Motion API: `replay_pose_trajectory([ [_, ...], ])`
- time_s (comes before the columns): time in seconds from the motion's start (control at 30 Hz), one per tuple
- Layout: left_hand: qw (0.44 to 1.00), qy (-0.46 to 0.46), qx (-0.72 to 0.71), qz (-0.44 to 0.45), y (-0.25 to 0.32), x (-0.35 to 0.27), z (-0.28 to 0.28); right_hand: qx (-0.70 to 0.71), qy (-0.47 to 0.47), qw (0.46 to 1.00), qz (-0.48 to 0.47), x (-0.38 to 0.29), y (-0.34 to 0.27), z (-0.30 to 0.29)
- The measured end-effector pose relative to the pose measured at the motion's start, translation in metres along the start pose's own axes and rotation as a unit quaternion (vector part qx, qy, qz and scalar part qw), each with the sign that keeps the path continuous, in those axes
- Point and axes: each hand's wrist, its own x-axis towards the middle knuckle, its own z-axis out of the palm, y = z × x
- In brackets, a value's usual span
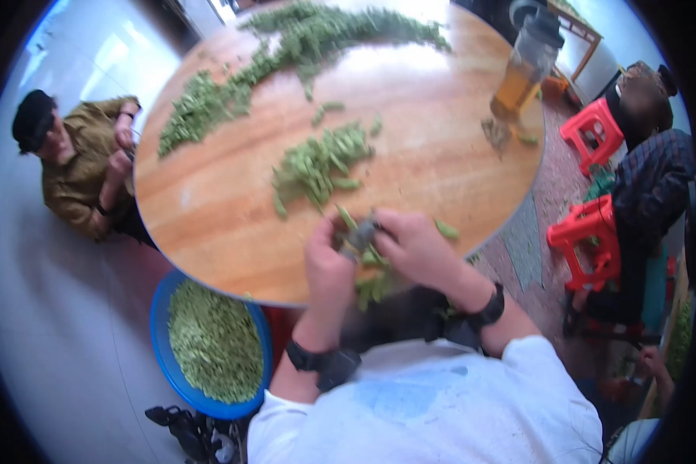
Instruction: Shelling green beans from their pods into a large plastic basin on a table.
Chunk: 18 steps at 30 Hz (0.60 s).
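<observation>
My left hand pinches a green bean pod above the near edge of the round wooden table. Close by on its right, my right hand has its fingers curled at a small grey object between the two hands. Blur hides what this object is. More green pods show below my hands, partly covered by them. Just beyond my fingers lies a loose heap of pods. A single pod rests right of my right hand.
A larger pile of pods spreads across the table's far side. A lidded bottle of amber liquid stands at the right. Lower left is a blue basin of shelled green beans. One person sits left; others sit right near red stools.
</observation>
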Motion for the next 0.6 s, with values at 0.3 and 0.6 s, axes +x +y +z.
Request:
replay_pose_trajectory([
  [0.3,0.999,-0.020,-0.035,-0.022,-0.003,-0.002,-0.002,-0.021,0.024,0.999,-0.024,0.003,0.002,-0.007],
  [0.6,0.974,-0.096,-0.203,0.003,0.006,-0.007,-0.008,-0.023,-0.018,0.987,-0.158,0.017,0.004,-0.017],
])
